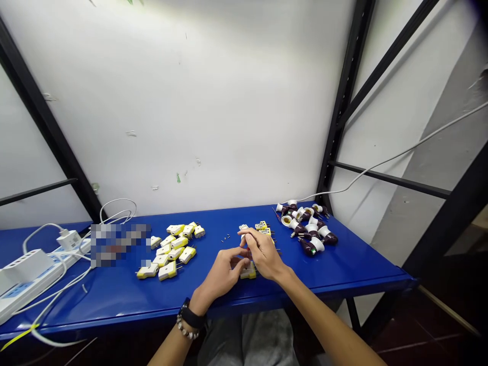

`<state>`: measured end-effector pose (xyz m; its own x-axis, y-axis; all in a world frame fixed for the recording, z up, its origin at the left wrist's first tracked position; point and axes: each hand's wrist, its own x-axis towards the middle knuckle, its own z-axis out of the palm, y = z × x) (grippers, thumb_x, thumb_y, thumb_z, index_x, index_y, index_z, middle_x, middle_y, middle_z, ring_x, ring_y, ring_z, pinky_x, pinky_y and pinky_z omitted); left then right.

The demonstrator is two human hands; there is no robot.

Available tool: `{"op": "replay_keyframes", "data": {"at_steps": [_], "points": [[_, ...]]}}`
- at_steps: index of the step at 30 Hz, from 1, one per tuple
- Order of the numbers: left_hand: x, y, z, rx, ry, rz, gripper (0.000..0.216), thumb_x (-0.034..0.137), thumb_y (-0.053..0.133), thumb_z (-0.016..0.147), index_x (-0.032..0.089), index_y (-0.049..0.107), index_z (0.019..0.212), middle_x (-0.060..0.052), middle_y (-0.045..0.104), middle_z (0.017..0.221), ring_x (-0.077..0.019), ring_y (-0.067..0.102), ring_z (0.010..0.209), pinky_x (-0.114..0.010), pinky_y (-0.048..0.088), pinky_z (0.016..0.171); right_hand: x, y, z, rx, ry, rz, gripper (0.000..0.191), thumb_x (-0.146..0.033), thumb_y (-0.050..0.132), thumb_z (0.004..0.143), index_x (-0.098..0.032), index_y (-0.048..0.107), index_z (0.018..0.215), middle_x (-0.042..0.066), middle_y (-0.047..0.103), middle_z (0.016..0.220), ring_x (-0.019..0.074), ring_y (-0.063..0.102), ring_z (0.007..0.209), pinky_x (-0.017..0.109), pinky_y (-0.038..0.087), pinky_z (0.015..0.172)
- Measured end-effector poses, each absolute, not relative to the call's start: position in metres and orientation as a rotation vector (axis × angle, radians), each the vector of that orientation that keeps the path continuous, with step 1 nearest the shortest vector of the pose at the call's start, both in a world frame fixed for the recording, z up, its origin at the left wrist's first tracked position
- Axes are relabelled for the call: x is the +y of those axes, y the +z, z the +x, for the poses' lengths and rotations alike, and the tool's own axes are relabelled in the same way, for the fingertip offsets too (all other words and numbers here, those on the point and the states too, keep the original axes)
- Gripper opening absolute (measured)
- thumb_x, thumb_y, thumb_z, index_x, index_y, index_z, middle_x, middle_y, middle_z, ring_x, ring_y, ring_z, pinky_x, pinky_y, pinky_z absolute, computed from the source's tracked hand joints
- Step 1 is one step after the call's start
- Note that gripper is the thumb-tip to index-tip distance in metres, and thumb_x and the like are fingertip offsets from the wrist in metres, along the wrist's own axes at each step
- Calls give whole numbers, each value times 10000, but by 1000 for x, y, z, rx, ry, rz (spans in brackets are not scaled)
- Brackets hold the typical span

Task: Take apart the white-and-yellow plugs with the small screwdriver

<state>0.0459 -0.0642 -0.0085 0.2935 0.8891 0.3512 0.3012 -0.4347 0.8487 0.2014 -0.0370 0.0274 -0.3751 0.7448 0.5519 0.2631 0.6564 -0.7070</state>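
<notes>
Both hands meet over the front middle of the blue table. My left hand has its fingers curled on a yellow and white plug adapter that rests on the table. My right hand is closed just above it, fingers pinched around something small that I cannot make out. Behind the hands lie a few more adapter parts and tiny loose screws.
A pile of yellow and white adapters lies to the left. Dark bulb sockets with white ends are heaped at the right. White power strips and cables fill the far left. Black shelf posts stand behind.
</notes>
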Motion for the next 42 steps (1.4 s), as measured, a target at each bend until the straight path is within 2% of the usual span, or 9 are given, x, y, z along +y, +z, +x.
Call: {"op": "replay_keyframes", "data": {"at_steps": [6,9,12,17,20,24,28,33,42], "points": [[-61,-10,47,1145,1203,1870,194,329,661,878,140,701,863,-41,741,770,-176,677,641,-242,522,602,-39,25,197,-1855,661,-850,272,-392,482,1018,-206,628,1153,37,687,842,190,654,734,291,487,668],[-63,-7,47,1052,1175,1867,204,316,632,903,144,716,976,-61,769,889,-213,724,770,-273,566,700,-41,24,196,-1866,615,-856,259,-346,425,1040,-209,645,1047,32,669,783,189,641,705,297,480,664],[-65,-6,46,1005,1145,1882,203,275,583,928,153,742,961,-66,785,922,-238,738,863,-306,574,796,-42,26,199,-1923,599,-833,288,-330,406,1046,-204,651,1131,47,689,863,191,644,765,304,485,703],[-63,-6,47,1123,1237,1913,136,271,705,844,151,728,906,-46,770,817,-210,705,746,-273,552,684,-43,27,201,-1893,688,-855,313,-376,456,1033,-195,608,1238,64,698,934,200,651,821,310,504,729],[-63,-5,47,1093,1194,1973,148,221,630,887,170,751,956,-41,783,904,-208,707,819,-277,545,748,-44,28,199,-1905,705,-858,289,-347,443,1035,-197,609,1218,57,685,909,193,641,788,312,497,713],[-61,-7,48,1184,1196,2009,145,211,628,876,164,744,802,-24,762,760,-183,666,700,-266,507,685,-45,30,200,-1889,748,-842,315,-332,519,999,-206,541,1286,39,656,964,158,605,711,303,484,689],[-59,-10,46,1295,1187,1974,198,317,735,815,177,724,954,-41,755,855,-195,660,749,-259,479,642,-46,29,203,-1836,751,-855,194,-337,525,992,-212,611,1113,22,644,885,153,587,692,281,462,636],[-67,-10,29,1316,997,2046,370,298,739,800,236,702,1162,-63,735,1082,-226,662,904,-301,492,761,-45,27,208,-1781,767,-846,209,-371,509,997,-203,629,967,22,646,820,168,599,715,282,465,647],[-77,-10,22,1387,875,2114,320,313,767,773,258,739,1088,-37,745,1012,-241,653,903,-314,484,789,-45,29,209,-1832,764,-860,195,-349,502,998,-205,609,921,-1,618,747,160,579,678,275,451,630]]}}
